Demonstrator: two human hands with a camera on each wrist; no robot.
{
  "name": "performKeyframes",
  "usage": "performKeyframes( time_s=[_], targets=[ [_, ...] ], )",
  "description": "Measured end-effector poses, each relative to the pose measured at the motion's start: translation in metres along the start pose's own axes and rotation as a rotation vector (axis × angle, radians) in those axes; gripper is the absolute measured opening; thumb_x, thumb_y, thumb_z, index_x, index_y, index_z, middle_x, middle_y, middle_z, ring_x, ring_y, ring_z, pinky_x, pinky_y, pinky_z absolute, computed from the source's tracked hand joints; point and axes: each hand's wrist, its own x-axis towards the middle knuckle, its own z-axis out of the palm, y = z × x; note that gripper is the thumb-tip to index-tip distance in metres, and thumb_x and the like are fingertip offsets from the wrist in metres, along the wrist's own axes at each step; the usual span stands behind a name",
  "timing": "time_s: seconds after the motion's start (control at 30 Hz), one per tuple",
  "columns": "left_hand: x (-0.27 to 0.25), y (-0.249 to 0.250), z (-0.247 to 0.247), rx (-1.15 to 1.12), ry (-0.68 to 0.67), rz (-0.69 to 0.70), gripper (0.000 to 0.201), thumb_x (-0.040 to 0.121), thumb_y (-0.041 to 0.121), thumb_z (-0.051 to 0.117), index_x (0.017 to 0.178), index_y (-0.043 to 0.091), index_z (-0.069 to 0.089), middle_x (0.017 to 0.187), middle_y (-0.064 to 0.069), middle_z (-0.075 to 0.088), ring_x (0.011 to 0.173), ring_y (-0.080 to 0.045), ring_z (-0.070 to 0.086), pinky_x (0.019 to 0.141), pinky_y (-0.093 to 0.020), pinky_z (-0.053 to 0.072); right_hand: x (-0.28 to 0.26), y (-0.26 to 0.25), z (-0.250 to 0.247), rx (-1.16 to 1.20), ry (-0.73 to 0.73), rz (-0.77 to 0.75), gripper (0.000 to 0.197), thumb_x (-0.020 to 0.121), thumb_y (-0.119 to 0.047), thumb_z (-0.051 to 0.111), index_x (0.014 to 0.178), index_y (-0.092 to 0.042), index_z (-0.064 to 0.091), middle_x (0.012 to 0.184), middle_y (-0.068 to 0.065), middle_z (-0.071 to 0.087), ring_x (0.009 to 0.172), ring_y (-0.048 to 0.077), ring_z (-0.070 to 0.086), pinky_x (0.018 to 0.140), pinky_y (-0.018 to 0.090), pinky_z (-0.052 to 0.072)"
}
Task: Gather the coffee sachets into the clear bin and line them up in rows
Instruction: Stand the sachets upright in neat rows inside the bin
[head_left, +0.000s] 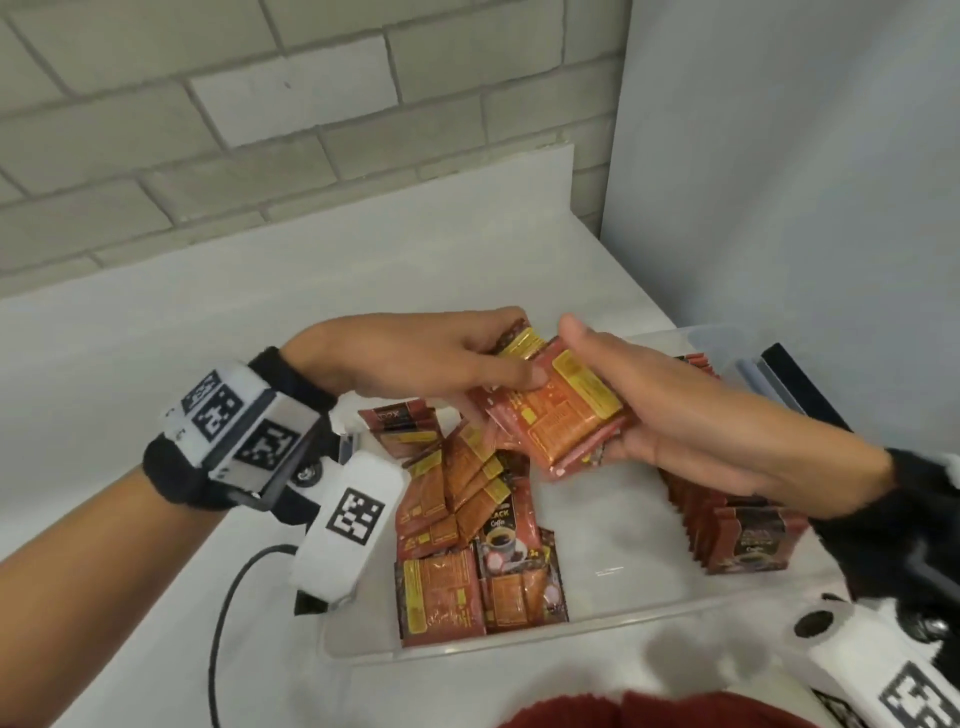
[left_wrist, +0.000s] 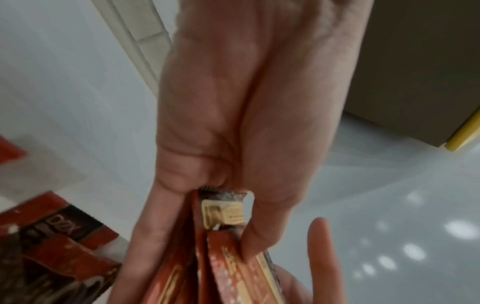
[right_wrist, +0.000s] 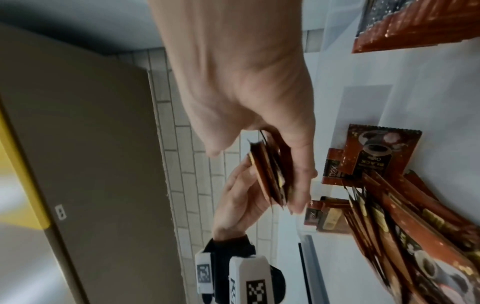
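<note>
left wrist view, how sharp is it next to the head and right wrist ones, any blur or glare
Left wrist view: soft throughout, the left hand and held sachets smeared, bright light spots on the white surface. Head view: mostly sharp, though the clear bin rim blurs near the bottom. Right wrist view: edges stretched, loose sachets streaked.

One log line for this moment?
both hands hold sachet stack over bin | row at right | loose pile at left

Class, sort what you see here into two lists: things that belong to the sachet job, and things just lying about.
Belongs to the job:
held sachets
loose sachets
sachet row
bin
left hand
right hand

Just lying about:
black cable
counter
dark flat item
</note>
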Motion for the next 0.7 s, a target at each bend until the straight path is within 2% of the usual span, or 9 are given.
performKeyframes(
  time_s=[0.1, 0.17, 0.23, 0.33, 0.43, 0.47, 0.53, 0.6, 0.7],
  targets=[
    [0.016, 0.006, 0.005, -0.139, 0.121, 0.001, 0.022, 0.096, 0.019, 0.052, 0.115, 0.012, 0.043, 0.102, -0.007, 0.066, 0.088, -0.015, 0.069, 0.077, -0.027, 0.057, 0.003, 0.005, -0.013, 0.021, 0.167, -0.067, 0.054, 0.078, -0.026, 0.071, 0.125, -0.014, 0.046, 0.107, 0.009, 0.072, 0.099, 0.020, 0.070, 0.083, 0.032, 0.057],
    [0.027, 0.007, 0.007, -0.301, 0.201, 0.011, 0.039, 0.090, 0.020, 0.059, 0.124, 0.015, 0.039, 0.106, -0.009, 0.066, 0.089, -0.017, 0.069, 0.080, -0.030, 0.058, 0.002, 0.005, -0.021, 0.048, 0.218, -0.115, 0.048, 0.081, -0.015, 0.070, 0.124, -0.013, 0.049, 0.110, 0.010, 0.071, 0.099, 0.020, 0.070, 0.074, 0.025, 0.056],
    [0.037, 0.008, 0.010, -0.424, 0.239, 0.025, 0.053, 0.085, 0.033, 0.061, 0.131, 0.014, 0.039, 0.105, -0.011, 0.069, 0.093, -0.020, 0.069, 0.087, -0.039, 0.056, -0.001, 0.001, -0.028, 0.085, 0.254, -0.178, 0.046, 0.082, -0.012, 0.068, 0.125, -0.014, 0.052, 0.113, 0.009, 0.070, 0.101, 0.020, 0.069, 0.073, 0.025, 0.056],
    [0.046, 0.006, 0.017, -0.593, 0.084, 0.069, 0.069, 0.083, 0.057, 0.047, 0.128, 0.006, 0.053, 0.116, -0.021, 0.065, 0.110, -0.033, 0.063, 0.096, -0.056, 0.048, -0.003, -0.004, -0.036, 0.047, 0.294, -0.224, 0.052, 0.079, -0.012, 0.070, 0.126, -0.018, 0.051, 0.106, 0.006, 0.072, 0.097, 0.019, 0.070, 0.074, 0.025, 0.056],
    [0.057, 0.000, 0.021, -0.917, -0.143, 0.075, 0.090, 0.077, 0.074, 0.041, 0.133, 0.005, 0.052, 0.131, -0.026, 0.055, 0.125, -0.044, 0.049, 0.100, -0.066, 0.038, 0.000, -0.009, -0.042, -0.121, 0.293, -0.211, 0.048, 0.080, -0.009, 0.072, 0.121, -0.016, 0.047, 0.096, 0.009, 0.072, 0.090, 0.023, 0.068, 0.077, 0.033, 0.055],
    [0.059, -0.002, 0.022, -0.977, -0.219, 0.085, 0.093, 0.075, 0.076, 0.042, 0.136, 0.006, 0.051, 0.132, -0.025, 0.054, 0.126, -0.047, 0.046, 0.099, -0.067, 0.037, 0.001, -0.012, -0.043, -0.176, 0.287, -0.212, 0.043, 0.082, -0.007, 0.070, 0.117, -0.016, 0.047, 0.090, 0.008, 0.072, 0.084, 0.021, 0.068, 0.074, 0.030, 0.053],
    [0.062, -0.004, 0.021, -0.995, -0.323, 0.108, 0.091, 0.076, 0.077, 0.039, 0.139, 0.011, 0.048, 0.133, -0.025, 0.052, 0.124, -0.053, 0.044, 0.092, -0.065, 0.044, 0.004, -0.019, -0.045, -0.241, 0.272, -0.223, 0.030, 0.087, -0.005, 0.065, 0.108, -0.018, 0.047, 0.079, 0.001, 0.071, 0.070, 0.011, 0.065, 0.062, 0.022, 0.050],
    [0.063, -0.005, 0.019, -0.919, -0.301, 0.121, 0.081, 0.082, 0.072, 0.034, 0.137, 0.014, 0.051, 0.132, -0.027, 0.053, 0.113, -0.052, 0.055, 0.083, -0.055, 0.055, 0.008, -0.027, -0.048, -0.290, 0.280, -0.261, 0.023, 0.090, -0.006, 0.061, 0.107, -0.018, 0.053, 0.077, -0.002, 0.068, 0.066, 0.007, 0.062, 0.058, 0.020, 0.049],
    [0.063, -0.006, 0.017, -0.867, -0.108, 0.168, 0.063, 0.093, 0.058, 0.029, 0.129, 0.013, 0.056, 0.122, -0.031, 0.059, 0.095, -0.041, 0.068, 0.078, -0.041, 0.059, 0.017, -0.030, -0.053, -0.283, 0.328, -0.323, 0.037, 0.088, -0.010, 0.066, 0.121, -0.024, 0.058, 0.104, 0.002, 0.068, 0.085, 0.008, 0.067, 0.075, 0.021, 0.053]
  ],
)
